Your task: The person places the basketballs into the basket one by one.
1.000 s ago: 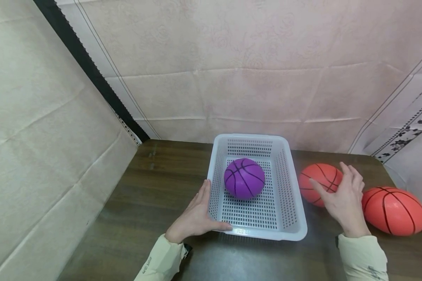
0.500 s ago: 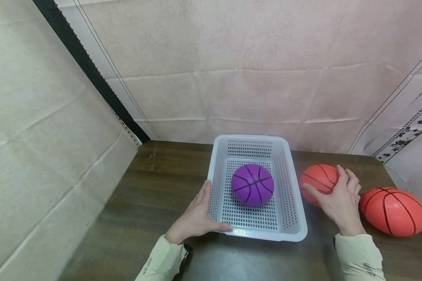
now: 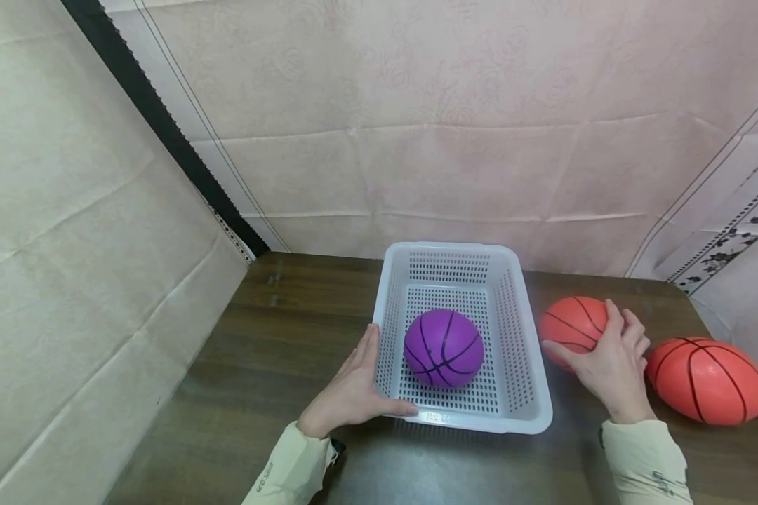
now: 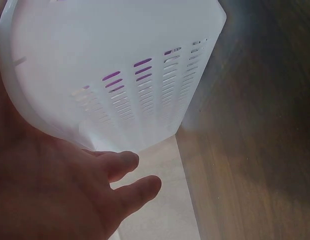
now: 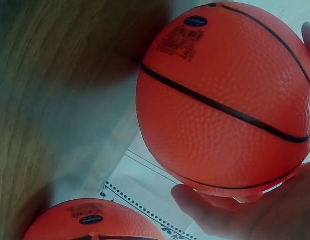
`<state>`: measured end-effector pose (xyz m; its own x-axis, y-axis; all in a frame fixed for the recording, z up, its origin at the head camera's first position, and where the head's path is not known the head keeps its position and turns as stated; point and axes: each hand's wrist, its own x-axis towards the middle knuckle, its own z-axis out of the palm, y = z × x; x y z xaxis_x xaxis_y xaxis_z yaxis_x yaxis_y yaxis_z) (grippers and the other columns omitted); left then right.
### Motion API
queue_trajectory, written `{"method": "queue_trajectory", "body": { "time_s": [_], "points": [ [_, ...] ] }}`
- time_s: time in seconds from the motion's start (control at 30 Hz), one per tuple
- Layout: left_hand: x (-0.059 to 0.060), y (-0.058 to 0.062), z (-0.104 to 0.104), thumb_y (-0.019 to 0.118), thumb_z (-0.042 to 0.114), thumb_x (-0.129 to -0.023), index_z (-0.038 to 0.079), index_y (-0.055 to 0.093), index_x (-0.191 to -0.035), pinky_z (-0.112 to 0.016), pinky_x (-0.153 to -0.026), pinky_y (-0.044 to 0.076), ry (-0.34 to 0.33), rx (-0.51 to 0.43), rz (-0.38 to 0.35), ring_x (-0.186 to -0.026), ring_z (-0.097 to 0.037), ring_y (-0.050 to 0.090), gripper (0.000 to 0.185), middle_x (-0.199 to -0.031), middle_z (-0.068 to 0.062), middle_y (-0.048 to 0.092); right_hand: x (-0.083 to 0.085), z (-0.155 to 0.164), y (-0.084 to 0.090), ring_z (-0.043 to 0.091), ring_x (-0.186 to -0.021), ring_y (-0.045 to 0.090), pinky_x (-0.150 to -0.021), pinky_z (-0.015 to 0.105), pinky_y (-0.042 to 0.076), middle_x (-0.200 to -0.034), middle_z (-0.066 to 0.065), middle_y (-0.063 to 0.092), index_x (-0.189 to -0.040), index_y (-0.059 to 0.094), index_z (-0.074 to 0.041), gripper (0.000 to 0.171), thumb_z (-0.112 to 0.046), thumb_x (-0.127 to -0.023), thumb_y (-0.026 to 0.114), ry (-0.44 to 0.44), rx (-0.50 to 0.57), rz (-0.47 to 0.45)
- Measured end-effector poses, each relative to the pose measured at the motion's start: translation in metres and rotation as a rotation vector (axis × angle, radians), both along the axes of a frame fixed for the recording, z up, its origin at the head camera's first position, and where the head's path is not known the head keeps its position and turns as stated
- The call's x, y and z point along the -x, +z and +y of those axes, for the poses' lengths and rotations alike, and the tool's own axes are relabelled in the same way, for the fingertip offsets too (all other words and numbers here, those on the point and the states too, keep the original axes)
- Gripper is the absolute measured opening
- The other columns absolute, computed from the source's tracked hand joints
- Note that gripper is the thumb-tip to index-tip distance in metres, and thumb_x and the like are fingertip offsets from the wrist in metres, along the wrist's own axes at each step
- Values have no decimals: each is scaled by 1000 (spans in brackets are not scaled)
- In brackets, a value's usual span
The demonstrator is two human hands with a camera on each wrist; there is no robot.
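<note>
With the purple ball already in the basket steadied by the left hand, the right hand now grasps an orange ball, another orange one waiting just beyond it.

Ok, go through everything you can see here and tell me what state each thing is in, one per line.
White basket: upright on the table, holding one ball.
Purple ball: resting inside the basket, toward its near end.
Near orange ball: on the table right of the basket, gripped by the right hand.
Far orange ball: lying free at the table's right edge, untouched.
Left hand: fingers straight, pressed against the basket's near-left corner.
</note>
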<state>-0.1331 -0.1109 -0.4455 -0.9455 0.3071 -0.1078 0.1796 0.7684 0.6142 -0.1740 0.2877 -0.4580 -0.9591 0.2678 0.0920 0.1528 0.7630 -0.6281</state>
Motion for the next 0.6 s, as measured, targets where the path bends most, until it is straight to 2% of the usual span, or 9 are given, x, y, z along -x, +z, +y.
{"method": "queue_trajectory", "body": {
  "time_s": [0.6],
  "points": [
    [0,0,-1,66,82,-51,16,-14,-150,-52,-110,13,-10,-5,10,-141,-20,-4,143,-155,1,-16,-1,-1,1,51,-125,12,-84,76,25,-147,26,6,-151,3,-12,122,-56,-66,78,-23,10,7]
  ]
}}
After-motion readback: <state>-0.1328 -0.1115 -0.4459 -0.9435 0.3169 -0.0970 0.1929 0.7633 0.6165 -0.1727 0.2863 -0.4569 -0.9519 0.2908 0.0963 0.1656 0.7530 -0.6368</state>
